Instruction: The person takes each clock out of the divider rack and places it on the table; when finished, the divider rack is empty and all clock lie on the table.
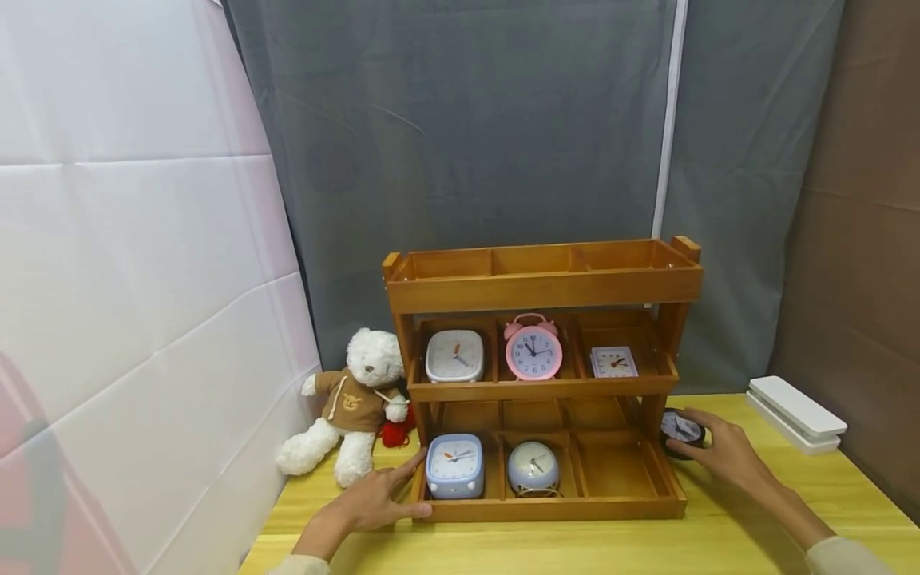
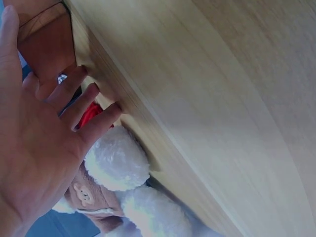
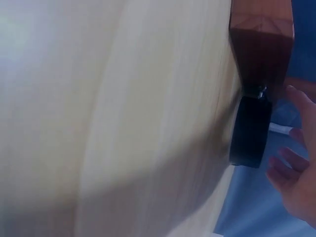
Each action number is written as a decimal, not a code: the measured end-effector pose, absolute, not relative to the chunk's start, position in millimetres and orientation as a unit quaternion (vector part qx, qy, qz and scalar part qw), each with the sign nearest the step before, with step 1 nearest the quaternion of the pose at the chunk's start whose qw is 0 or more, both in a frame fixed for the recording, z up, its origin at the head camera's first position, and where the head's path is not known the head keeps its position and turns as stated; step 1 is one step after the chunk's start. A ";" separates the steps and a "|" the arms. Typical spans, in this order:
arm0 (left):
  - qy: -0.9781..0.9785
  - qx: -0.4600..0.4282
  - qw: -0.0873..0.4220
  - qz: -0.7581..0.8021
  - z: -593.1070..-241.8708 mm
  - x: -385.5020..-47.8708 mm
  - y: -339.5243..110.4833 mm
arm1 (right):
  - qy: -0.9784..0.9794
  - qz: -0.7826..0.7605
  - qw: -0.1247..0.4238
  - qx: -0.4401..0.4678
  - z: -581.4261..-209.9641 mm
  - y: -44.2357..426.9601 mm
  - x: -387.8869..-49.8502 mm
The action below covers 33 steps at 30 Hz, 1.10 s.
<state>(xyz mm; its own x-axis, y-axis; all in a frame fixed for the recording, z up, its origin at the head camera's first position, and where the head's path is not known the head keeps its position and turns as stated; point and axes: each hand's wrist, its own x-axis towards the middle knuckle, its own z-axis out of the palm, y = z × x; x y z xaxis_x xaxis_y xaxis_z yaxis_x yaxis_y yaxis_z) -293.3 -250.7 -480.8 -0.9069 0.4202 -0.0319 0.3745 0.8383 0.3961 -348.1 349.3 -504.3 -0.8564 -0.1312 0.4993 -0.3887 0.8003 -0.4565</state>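
Note:
At the front left corner of a three-tier wooden shelf (image 1: 549,509), my left hand (image 1: 374,499) rests with thumb and fingers spread; the left wrist view shows the same hand (image 2: 44,143) with separated fingers. A black round clock (image 1: 681,429) stands on the table beside the shelf's right side. My right hand (image 1: 726,451) is at this clock, fingers extended over its face in the head view. In the right wrist view, a gap shows between the black clock (image 3: 251,132) and the loosely bent fingers of the hand (image 3: 296,163).
The bottom tier holds a blue square clock (image 1: 455,463) and a round clock (image 1: 533,467). On the middle tier are a white clock (image 1: 455,356), a pink clock (image 1: 533,353) and a small square clock (image 1: 613,362). A teddy bear (image 1: 359,407) sits left, a white device (image 1: 796,411) lies right.

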 end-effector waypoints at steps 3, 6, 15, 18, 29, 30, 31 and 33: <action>0.956 0.206 0.059 0.200 -480.7 -292.5 -251.1 | -0.918 0.279 0.237 0.152 -501.1 345.9 -339.0; 0.956 0.204 0.058 0.201 -480.0 -290.9 -251.7 | -0.912 0.277 0.256 0.158 -499.3 340.4 -328.9; 0.958 0.201 0.053 0.196 -480.8 -289.7 -252.3 | -0.902 0.263 0.297 0.169 -494.1 309.9 -301.3; 0.957 0.206 0.052 0.198 -480.6 -292.6 -250.5 | -0.900 0.268 0.292 0.181 -490.7 296.4 -297.3; 0.957 0.194 0.065 0.206 -480.7 -295.0 -251.0 | -0.886 0.315 0.252 0.230 -491.9 230.7 -308.1; 0.957 0.193 0.065 0.204 -481.0 -294.8 -251.2 | -0.886 0.318 0.244 0.234 -492.4 224.7 -309.6; 0.958 0.193 0.066 0.204 -480.9 -294.6 -251.5 | -0.887 0.321 0.233 0.235 -492.1 219.7 -310.2; 0.958 0.193 0.066 0.203 -480.4 -293.9 -252.4 | -0.888 0.328 0.215 0.239 -492.2 210.2 -312.2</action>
<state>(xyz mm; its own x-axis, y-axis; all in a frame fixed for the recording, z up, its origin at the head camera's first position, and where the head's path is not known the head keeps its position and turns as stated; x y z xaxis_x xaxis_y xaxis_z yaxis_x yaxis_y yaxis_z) -293.9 -252.4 -480.4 -0.9170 0.3958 -0.0485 0.3421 0.8434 0.4144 -312.2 210.2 -492.2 -0.7934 -0.2844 0.5381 -0.5657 0.6707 -0.4797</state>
